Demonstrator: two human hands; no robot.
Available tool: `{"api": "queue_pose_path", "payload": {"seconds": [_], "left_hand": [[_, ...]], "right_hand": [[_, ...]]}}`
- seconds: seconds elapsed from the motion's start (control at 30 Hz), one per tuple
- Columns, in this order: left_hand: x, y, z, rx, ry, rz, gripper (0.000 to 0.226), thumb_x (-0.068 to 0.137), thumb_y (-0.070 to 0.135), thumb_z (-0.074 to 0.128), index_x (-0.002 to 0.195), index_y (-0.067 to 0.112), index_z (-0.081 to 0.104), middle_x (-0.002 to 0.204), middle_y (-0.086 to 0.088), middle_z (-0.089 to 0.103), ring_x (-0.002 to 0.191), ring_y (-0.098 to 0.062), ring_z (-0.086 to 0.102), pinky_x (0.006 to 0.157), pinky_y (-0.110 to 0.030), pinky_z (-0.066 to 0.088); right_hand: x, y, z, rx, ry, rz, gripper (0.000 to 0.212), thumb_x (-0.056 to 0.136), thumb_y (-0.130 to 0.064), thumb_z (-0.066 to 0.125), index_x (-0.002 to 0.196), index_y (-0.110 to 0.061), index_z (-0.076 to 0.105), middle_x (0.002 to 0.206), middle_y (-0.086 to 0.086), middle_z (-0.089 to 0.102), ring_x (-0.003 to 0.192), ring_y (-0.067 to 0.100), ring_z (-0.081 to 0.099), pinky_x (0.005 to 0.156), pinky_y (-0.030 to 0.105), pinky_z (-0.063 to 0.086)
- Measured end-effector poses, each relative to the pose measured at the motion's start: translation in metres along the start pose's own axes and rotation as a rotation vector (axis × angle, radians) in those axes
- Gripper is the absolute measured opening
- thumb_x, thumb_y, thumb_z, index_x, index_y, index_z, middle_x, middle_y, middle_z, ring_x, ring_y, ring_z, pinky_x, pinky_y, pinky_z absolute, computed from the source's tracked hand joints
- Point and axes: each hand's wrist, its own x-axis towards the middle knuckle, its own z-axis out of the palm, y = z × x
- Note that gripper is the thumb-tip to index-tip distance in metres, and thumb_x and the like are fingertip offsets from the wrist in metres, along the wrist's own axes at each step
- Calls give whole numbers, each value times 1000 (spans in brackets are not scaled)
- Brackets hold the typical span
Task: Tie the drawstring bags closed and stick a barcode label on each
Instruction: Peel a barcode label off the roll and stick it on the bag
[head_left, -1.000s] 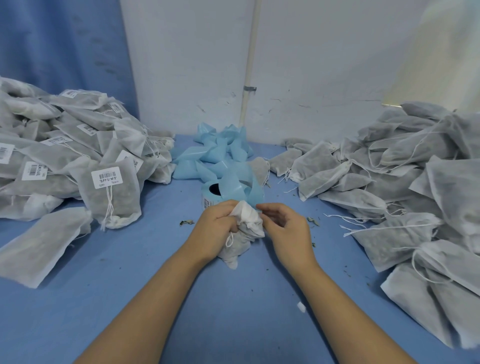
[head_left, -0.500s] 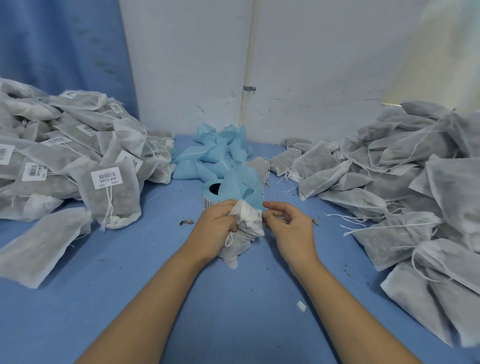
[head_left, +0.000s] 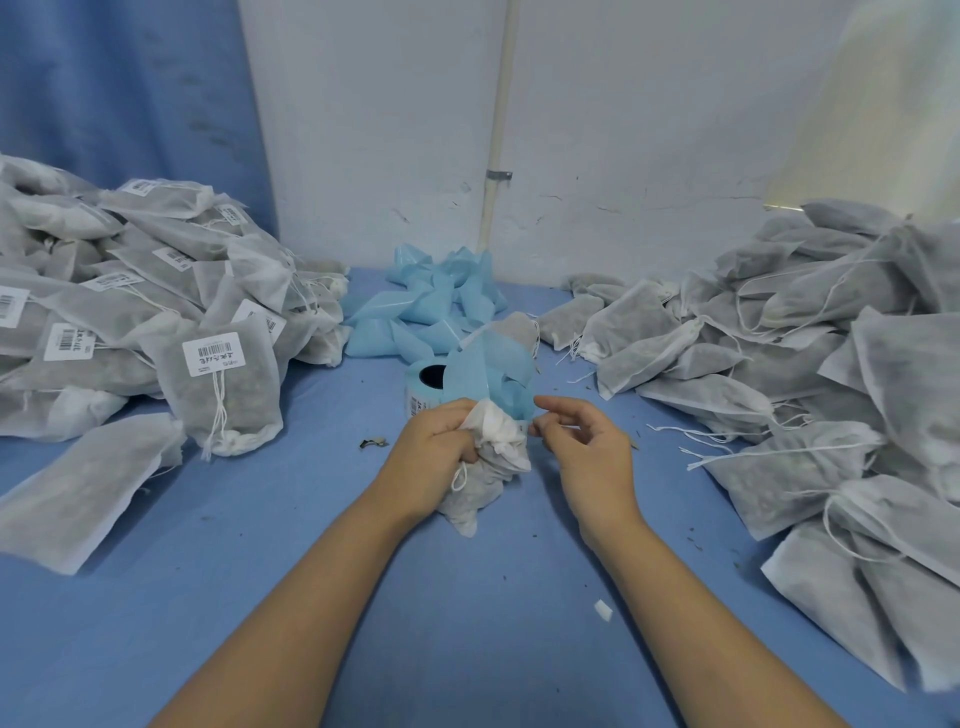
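Note:
My left hand (head_left: 434, 449) grips the gathered neck of a white drawstring bag (head_left: 488, 480) held upright over the blue table, a loop of its cord hanging by my wrist. Just right of the bag's neck, my right hand (head_left: 584, 449) pinches something small at its fingertips, probably the cord's end; it is too fine to tell. Behind the bag stands the roll of barcode labels (head_left: 423, 387) with blue backing tape curling off it. A pile of labelled bags (head_left: 156, 322) lies at the left. A pile of unlabelled bags (head_left: 810, 374) lies at the right.
Spent blue backing tape (head_left: 436, 306) is heaped against the white wall at the back. One flat bag (head_left: 78, 493) lies alone at the near left. A small white scrap (head_left: 602, 609) and bits of dried leaf (head_left: 373, 443) lie on the blue table (head_left: 311, 597).
My right hand has drawn a little to the right, away from the bag's neck, and its fingers have spread. My left hand keeps its grip on the bag.

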Motion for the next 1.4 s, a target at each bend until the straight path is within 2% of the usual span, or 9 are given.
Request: {"api": "queue_pose_path", "payload": {"seconds": [0.13,0.27,0.6,0.8,1.0,1.07,1.17,1.27,1.4], "left_hand": [[0,0,0,-13,8,-5,33,55,8,44,78,-13,56,76,-9,52,72,-13,48,64,-24,36],[0,0,-1,-21,12,-1,37,55,8,45,81,-15,57,78,-11,53,72,-12,49,63,-21,38],[-1,2,-1,-55,2,-38,36,55,8,45,83,-6,63,78,-1,61,72,-7,54,66,-17,42],[-2,3,0,-68,24,-59,44,54,7,45,89,-15,59,84,-13,57,78,-16,52,71,-27,39],[-1,1,-1,-111,129,-81,26,64,0,46,82,-17,54,77,-11,50,72,-13,46,62,-22,36],[-1,1,-2,-122,171,-88,16,74,-14,43,84,-14,56,77,-9,53,70,-12,48,61,-20,38],[-1,3,-4,-157,156,-55,42,78,-18,41,100,6,67,100,0,65,91,-9,59,80,-15,44],[0,4,-6,-231,159,-32,58,80,-17,42,111,27,63,127,9,60,115,-3,56,92,-16,45],[0,3,-8,-283,241,-16,53,83,-15,48,117,23,61,106,18,68,98,1,63,75,-9,47]], "right_hand": [[-3,2,3,-156,-74,-11,22,87,-4,59,97,-22,69,91,-10,70,83,-1,64,76,12,49],[-4,0,5,-109,-102,-18,21,87,-3,62,96,-21,68,86,-14,69,73,-11,62,68,6,47],[-2,-1,3,-49,-69,1,12,87,-11,67,84,-22,70,80,-11,73,73,-4,65,65,6,46],[-1,0,1,21,-66,58,17,88,-11,66,82,-25,72,79,-11,74,78,1,67,76,15,52],[4,2,-5,138,265,118,14,90,-14,64,82,-21,72,67,-14,65,67,5,57,68,17,47],[3,-1,-4,204,290,111,11,91,-9,62,88,-11,72,63,-11,65,59,2,58,63,14,49],[-1,-4,-1,188,212,87,14,88,-5,64,91,-14,74,80,-5,72,74,1,65,71,11,50],[-4,-7,1,216,155,108,15,86,-6,66,88,-17,75,82,-5,73,75,1,64,69,9,48],[-9,-11,3,305,109,109,19,87,-6,65,96,-22,70,76,-5,74,71,2,64,70,13,50]]}}
